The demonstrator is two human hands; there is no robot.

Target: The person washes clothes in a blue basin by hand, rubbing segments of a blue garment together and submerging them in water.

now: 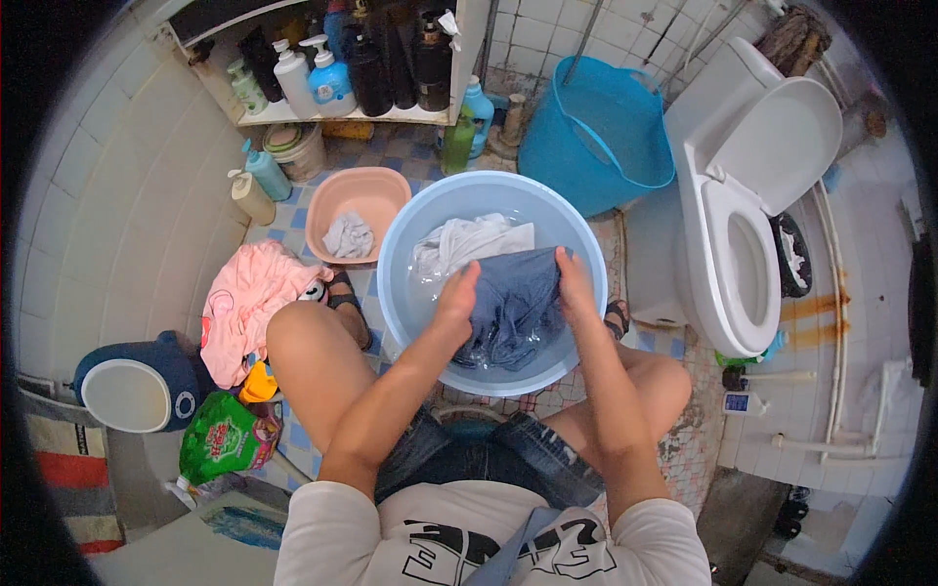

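Note:
Between my knees stands a round light-blue basin (394,327) with water in it. A wet dark blue-grey cloth garment (516,298) is stretched between my two hands over the basin, its lower part hanging into the water. My left hand (457,296) is closed on the garment's left edge. At its upper right edge my right hand (575,278) grips it, thumb on top. Behind it, a white wet cloth (469,240) lies partly in the water at the basin's far left.
A pink basin (315,234) holding a crumpled white cloth is at the far left. Pink clothing (256,293) and a green detergent bag (220,439) lie beside my left leg. A blue tub (542,146), a toilet (718,283) and a shelf of pump bottles (332,83) stand around.

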